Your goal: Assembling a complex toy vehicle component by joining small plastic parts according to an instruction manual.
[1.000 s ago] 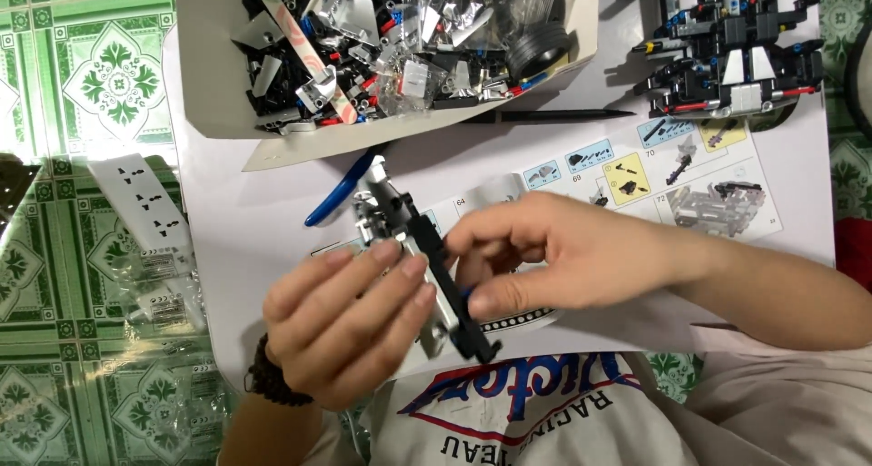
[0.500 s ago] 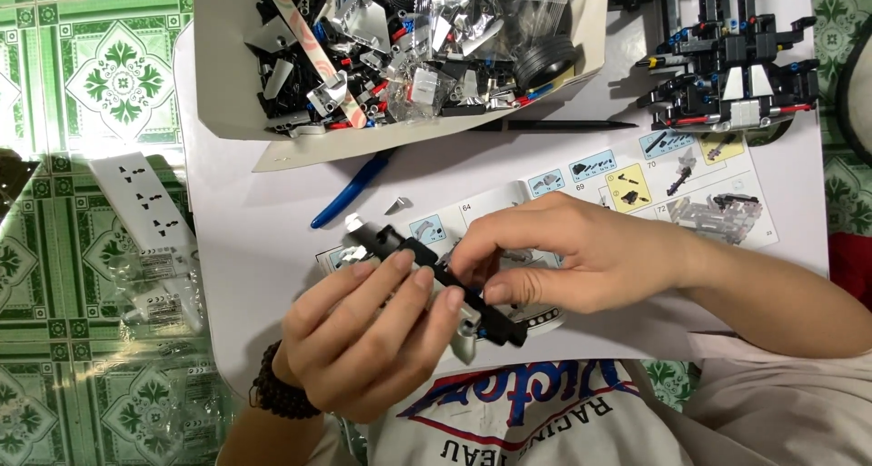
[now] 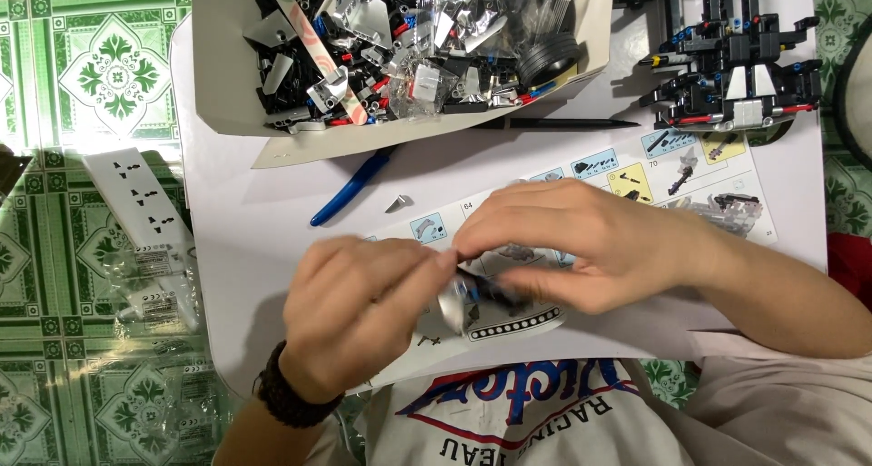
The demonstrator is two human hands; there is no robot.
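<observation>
Between the two hands, low in the middle of the white table (image 3: 272,248), sits a small black building-brick assembly (image 3: 486,292) with a grey curved part and a bit of blue on it. Half a second ago it lay longer and more open between the fingers, as a black bar slanting down to the right; now most of it is hidden, because both hands have closed together over it and moved slightly to the right. I judge from this that the person is pressing or fitting a part onto it, though the exact joint is covered.

Left hand (image 3: 359,316), with a dark braided wristband (image 3: 289,395), grips the assembly from the left, fingers curled around the grey end. Right hand (image 3: 581,248) covers it from the far side, fingertips pinching the black part. The two hands touch each other at the fingertips.

Under them lies the open instruction booklet (image 3: 690,171). Farther away stands a cardboard box of loose parts (image 3: 227,57) and plastic bags. At the far right is a half-built black model (image 3: 736,62). A blue tool (image 3: 350,189) lies near the box, and a white power strip (image 3: 141,203) lies on the green tiled floor (image 3: 54,321) at the left.
</observation>
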